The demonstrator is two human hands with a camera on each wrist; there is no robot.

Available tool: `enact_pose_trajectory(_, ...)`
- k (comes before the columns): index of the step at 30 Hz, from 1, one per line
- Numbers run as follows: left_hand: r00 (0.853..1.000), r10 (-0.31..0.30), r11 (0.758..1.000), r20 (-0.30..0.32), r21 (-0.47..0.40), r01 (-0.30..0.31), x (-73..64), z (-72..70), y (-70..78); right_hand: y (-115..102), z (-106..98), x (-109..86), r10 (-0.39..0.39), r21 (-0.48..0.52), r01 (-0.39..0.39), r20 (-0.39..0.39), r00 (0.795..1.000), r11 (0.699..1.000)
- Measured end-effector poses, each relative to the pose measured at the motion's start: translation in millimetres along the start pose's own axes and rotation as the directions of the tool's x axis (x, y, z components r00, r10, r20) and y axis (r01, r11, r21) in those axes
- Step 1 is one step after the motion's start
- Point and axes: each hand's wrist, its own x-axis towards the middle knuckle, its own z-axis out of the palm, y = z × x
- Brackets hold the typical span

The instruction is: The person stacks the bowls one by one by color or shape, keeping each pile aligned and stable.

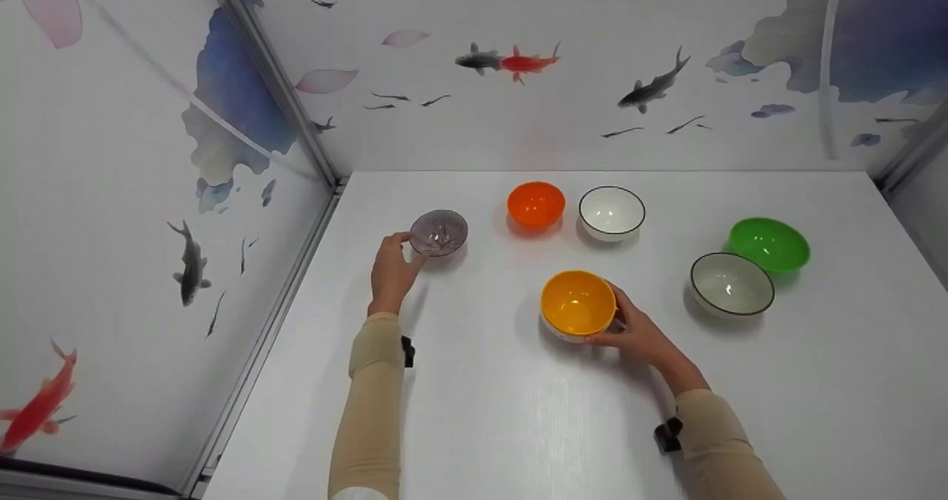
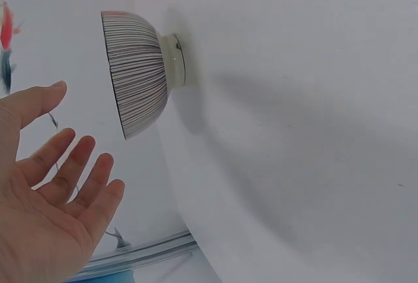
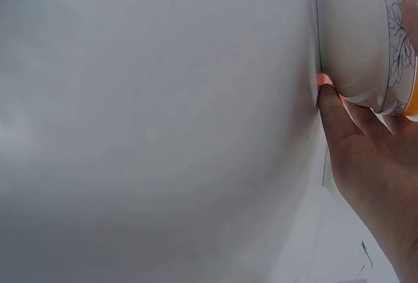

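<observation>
My right hand (image 1: 641, 333) grips a bowl with a yellow inside (image 1: 578, 302) by its right side, thumb at the front and fingers behind. In the right wrist view, this bowl's white outside (image 3: 356, 34) bears a leaf-patterned band. Its base is at or very near the table; I cannot tell whether it touches. My left hand (image 1: 394, 270) is beside a purplish striped bowl (image 1: 442, 232), fingers and thumb spread toward its left rim. The left wrist view shows a gap between the hand (image 2: 59, 198) and this upright bowl (image 2: 137, 74).
An orange bowl (image 1: 536, 205) and a white dark-rimmed bowl (image 1: 612, 213) stand at the back. On the right, a green bowl (image 1: 770, 245) stands against or close behind a grey-green dark-rimmed bowl (image 1: 732, 285). Printed walls border the white table (image 1: 489, 411) at the back and sides.
</observation>
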Motion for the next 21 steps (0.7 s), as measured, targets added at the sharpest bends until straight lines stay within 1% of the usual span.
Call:
enact_pose_trajectory(3,1.0,-0.025,1.0,0.015,0.014,0.024,4.0,1.4,-3.8,0.5,1.7,0.3,0.005,-0.001,-0.005,-0.001,1.0,1.0)
enact_pose_trajectory(9,0.994,-0.08,0.997,0.076,0.028,0.078,10.7,4.4,-10.8,2.0,4.5,0.4,0.004,0.001,-0.004,0.002,1.0,1.0)
enact_pose_trajectory(18,0.984,-0.1,0.995,0.147,-0.005,0.102,20.7,11.4,-9.9,2.8,-0.5,0.8,0.003,-0.013,-0.003,-0.007,1.0,1.0)
enact_pose_trajectory(21,0.984,-0.089,0.996,0.155,0.0,0.09,23.8,15.4,-12.1,3.9,-1.3,2.5,0.01,-0.011,-0.01,-0.009,1.0,1.0)
